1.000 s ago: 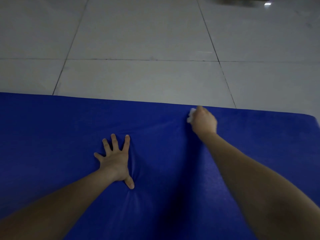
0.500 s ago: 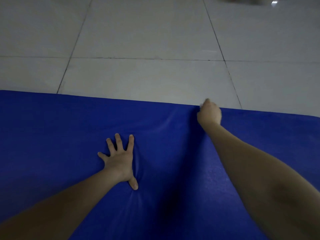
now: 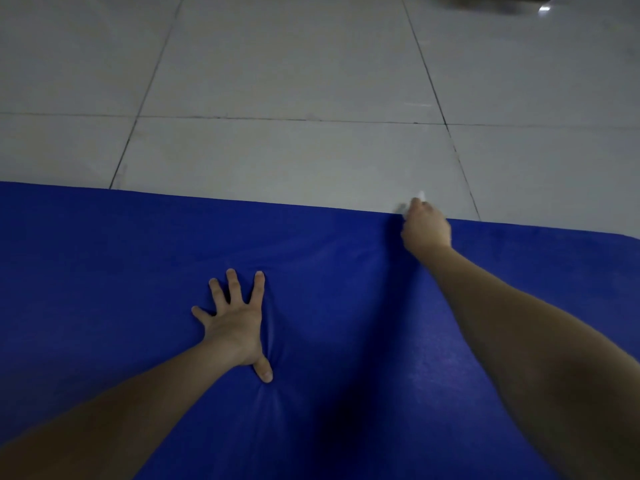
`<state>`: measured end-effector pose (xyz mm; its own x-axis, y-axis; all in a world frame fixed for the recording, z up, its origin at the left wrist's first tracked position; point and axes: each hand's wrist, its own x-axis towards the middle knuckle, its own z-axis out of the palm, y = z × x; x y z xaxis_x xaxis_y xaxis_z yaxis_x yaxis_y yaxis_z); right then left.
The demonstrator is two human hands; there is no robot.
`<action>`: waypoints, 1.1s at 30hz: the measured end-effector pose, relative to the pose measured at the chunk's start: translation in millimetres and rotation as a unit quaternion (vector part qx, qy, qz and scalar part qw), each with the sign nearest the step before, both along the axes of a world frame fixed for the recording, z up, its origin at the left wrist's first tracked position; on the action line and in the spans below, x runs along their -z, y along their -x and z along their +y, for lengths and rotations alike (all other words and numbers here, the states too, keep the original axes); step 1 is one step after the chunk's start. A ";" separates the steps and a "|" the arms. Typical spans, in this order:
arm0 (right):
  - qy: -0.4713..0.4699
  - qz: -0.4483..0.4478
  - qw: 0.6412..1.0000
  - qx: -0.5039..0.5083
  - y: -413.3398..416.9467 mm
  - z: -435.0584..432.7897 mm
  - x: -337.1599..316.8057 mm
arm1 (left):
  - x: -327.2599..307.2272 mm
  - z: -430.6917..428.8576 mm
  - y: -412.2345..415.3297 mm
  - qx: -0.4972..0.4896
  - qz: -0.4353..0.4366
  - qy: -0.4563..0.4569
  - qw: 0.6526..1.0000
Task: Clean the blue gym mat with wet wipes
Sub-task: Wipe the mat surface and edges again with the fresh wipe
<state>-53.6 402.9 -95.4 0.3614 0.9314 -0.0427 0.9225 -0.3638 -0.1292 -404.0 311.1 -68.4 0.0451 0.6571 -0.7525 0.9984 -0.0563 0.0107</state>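
Observation:
The blue gym mat (image 3: 104,271) fills the lower half of the view, its far edge running across the middle. My left hand (image 3: 235,323) lies flat on the mat with fingers spread, pressing a dent into it. My right hand (image 3: 426,228) reaches to the mat's far edge, closed around a white wet wipe (image 3: 415,199). Only a small bit of the wipe shows past the fingers, over the edge.
Pale grey floor tiles (image 3: 294,150) with dark grout lines lie beyond the mat. A dark blurred object (image 3: 502,1) sits at the top right corner of the view. The mat's right end curves off at the right border.
My right hand with the wipe has slid forward from just inside the mat to its far edge. The left hand stays planted in the same spot.

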 end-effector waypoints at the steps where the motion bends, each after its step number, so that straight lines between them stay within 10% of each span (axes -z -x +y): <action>1: -0.001 -0.001 1.000 0.029 -13.6 -6.8 -0.5 | -0.1 0.1 -0.3 0.002 0.001 -0.001 1.000; 5: -0.003 0.036 0.996 0.081 -7.9 -19.2 -1.1 | -2.0 0.3 -1.2 0.005 0.005 0.000 1.000; 17: 0.010 0.136 0.964 -0.231 148.5 -42.2 4.6 | -0.4 0.6 -0.1 0.012 0.016 0.001 1.000; 26: 0.006 0.069 0.997 0.028 81.6 -49.3 2.7 | 2.2 0.6 0.4 0.016 0.017 0.002 1.000; 33: 0.043 0.164 0.962 -0.213 143.3 -77.5 -10.8 | 6.5 1.1 -0.3 0.022 0.029 -0.012 0.999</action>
